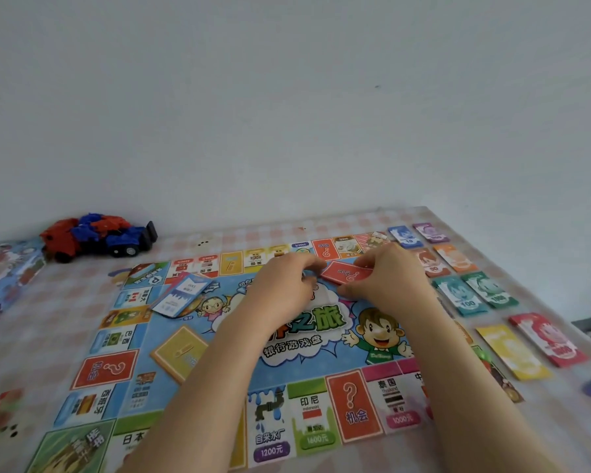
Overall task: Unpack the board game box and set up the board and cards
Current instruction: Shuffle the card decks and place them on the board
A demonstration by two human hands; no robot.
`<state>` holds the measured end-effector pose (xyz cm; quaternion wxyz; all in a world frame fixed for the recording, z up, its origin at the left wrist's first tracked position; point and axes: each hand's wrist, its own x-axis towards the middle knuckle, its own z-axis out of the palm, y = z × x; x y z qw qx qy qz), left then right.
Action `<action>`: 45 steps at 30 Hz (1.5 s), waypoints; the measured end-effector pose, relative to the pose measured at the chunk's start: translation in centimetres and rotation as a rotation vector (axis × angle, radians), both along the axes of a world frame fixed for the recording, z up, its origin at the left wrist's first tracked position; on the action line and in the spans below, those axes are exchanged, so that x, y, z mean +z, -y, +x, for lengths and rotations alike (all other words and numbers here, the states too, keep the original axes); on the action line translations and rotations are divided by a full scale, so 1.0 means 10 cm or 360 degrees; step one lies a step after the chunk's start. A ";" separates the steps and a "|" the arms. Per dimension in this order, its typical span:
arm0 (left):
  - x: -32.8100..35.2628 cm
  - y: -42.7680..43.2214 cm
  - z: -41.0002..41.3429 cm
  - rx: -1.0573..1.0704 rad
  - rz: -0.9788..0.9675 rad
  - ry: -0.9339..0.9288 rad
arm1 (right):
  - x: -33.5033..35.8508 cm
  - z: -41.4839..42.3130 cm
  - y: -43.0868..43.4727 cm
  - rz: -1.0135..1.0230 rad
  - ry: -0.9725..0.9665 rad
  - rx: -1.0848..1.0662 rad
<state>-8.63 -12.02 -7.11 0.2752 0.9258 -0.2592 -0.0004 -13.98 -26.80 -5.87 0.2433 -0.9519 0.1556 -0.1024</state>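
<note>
Red cards being squared at the far middle of the board.
The left hand and right hand pinch the deck at opposite ends, fingers curled on its edges. It is probably best to tap the edges flush, then lay it flat and straight, like the yellow cards at the board's near left. Blue cards lie fanned at the board's far left. Notes sit in rows right of the board, and a toy truck sits beyond its far-left corner, all on a pink checked cloth against a pale wall.
</note>
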 end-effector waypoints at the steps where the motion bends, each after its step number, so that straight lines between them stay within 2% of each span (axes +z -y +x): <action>1: -0.01 0.00 0.00 -0.0007 0.0006 -0.0007 | 0.00 0.00 -0.01 -0.0001 0.0003 0.0001; 4: -0.01 -0.01 -0.01 -0.0026 0.0074 0.0059 | 0.00 -0.01 -0.01 -0.0005 -0.0016 0.0018; 10: 0.00 -0.01 -0.03 -0.0156 0.0384 0.0402 | 0.03 -0.02 0.00 -0.0005 -0.0047 0.0040; 14: -0.03 -0.03 -0.02 -0.0177 0.0437 0.0474 | 0.00 -0.03 0.02 0.0063 0.0058 0.0004; 19: -0.06 -0.04 -0.01 -0.0176 0.0431 0.0435 | 0.04 -0.04 0.11 0.0152 0.0367 -0.0168; 24: -0.05 -0.03 -0.03 -0.0169 0.0426 0.0443 | 0.00 -0.05 0.05 0.0050 0.0076 0.0069; 27: -0.05 -0.03 -0.03 -0.0169 0.0423 0.0453 | -0.03 -0.04 0.03 -0.0013 0.0024 0.0102; 34: -0.01 -0.02 -0.07 -0.0129 0.0373 0.0403 | -0.06 -0.01 0.05 0.0026 0.0063 0.0097; 40: 0.12 -0.04 -0.12 -0.0028 0.0128 0.0417 | -0.03 -0.05 0.04 0.0121 0.0359 0.0049; 45: 0.32 -0.27 -0.10 0.0072 0.0095 0.0385 | 0.15 -0.02 -0.14 0.0077 0.0407 0.0096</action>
